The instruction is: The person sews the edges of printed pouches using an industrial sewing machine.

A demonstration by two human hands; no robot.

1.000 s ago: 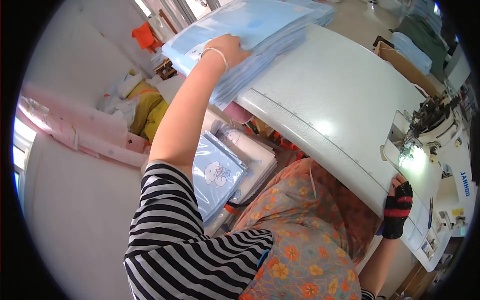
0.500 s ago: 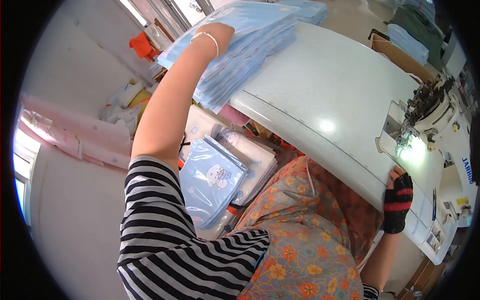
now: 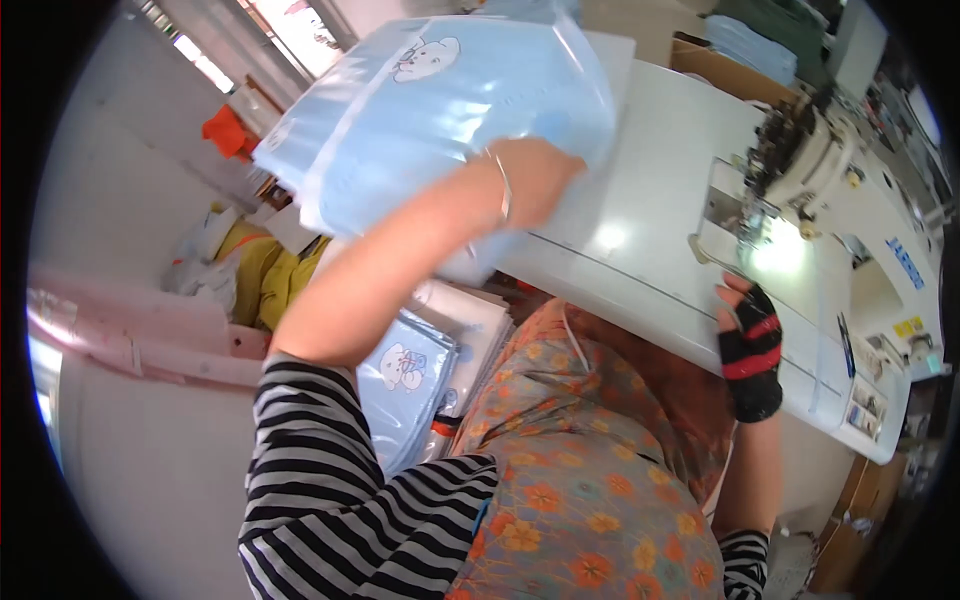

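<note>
A light blue glossy plastic piece with a puppy print [image 3: 425,95] is lifted and curved over the far left of the white sewing table [image 3: 650,150]. My left hand [image 3: 540,180], slightly blurred and wearing a bracelet, is closed on its right-hand part. The stack of blue pieces beneath is mostly covered. My right hand [image 3: 752,350], in a black and red fingerless glove, rests at the table's front edge below the sewing machine [image 3: 810,170]. Its fingers are extended and hold nothing visible.
Beside my lap, left of the table, are a stack of blue puppy-printed packs [image 3: 400,390] and a pale stack [image 3: 465,320]. Yellow and white cloth [image 3: 250,265] lies further left. A cardboard box [image 3: 720,70] stands beyond the table.
My left hand has come right and nearer, drawing the blue plastic piece up off the stack. My right hand stays at the table edge. The whole view has shifted.
</note>
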